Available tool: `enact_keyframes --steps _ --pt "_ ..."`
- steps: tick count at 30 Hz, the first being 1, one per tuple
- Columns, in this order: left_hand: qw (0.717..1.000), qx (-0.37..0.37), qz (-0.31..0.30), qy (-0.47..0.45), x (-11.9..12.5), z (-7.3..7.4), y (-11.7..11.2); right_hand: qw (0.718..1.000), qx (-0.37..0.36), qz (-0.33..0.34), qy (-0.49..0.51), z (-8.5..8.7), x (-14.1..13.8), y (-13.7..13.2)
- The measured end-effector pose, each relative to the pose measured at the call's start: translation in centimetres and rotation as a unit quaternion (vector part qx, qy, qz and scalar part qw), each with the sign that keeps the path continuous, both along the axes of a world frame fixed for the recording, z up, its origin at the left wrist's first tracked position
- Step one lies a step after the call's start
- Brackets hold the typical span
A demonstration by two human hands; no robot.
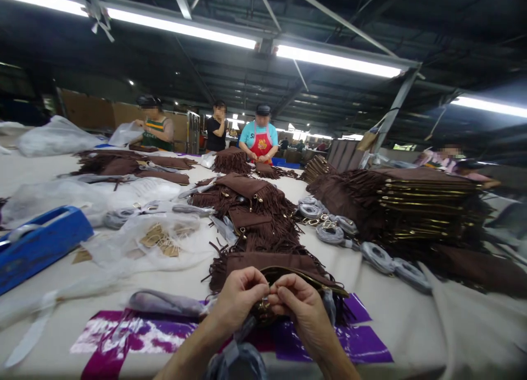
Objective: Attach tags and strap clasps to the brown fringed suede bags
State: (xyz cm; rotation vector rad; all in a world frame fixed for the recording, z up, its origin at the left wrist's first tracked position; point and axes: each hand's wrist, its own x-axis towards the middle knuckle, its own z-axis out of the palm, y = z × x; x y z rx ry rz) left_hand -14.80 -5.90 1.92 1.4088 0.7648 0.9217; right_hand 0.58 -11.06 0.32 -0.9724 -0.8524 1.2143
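In front of me lies a brown fringed bag [272,261] with its gold-zipped mouth toward me. My left hand [241,295] is closed in a pinch at the bag's front edge. Close beside it, my right hand [300,303] pinches too, and the fingertips of both nearly meet. What they pinch is too small to make out. Gold-coloured metal fittings [263,309] show just below the fingers. A coiled grey wrapped strap [237,363] hangs under the hands at the table's near edge. Purple tape [335,344] covers the tabletop beneath the bag.
A blue tape dispenser [45,242] stands at left, near a plastic bag [152,253] of tags. More fringed bags [245,188] lie ahead. At right rises a tall bag stack [428,204], with wrapped strap coils [376,257] before it. Several people are beyond the table.
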Motion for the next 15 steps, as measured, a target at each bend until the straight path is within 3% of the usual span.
enact_keyframes --steps 10,15 --pt "0.994 0.079 0.006 0.080 0.4 -0.1 -1.1 0.991 0.052 -0.049 -0.115 -0.9 -0.2 -0.5" --pt "0.986 0.119 0.028 0.116 0.6 -0.6 -1.2 0.982 0.068 -0.042 -0.168 -1.0 -0.2 -0.6"
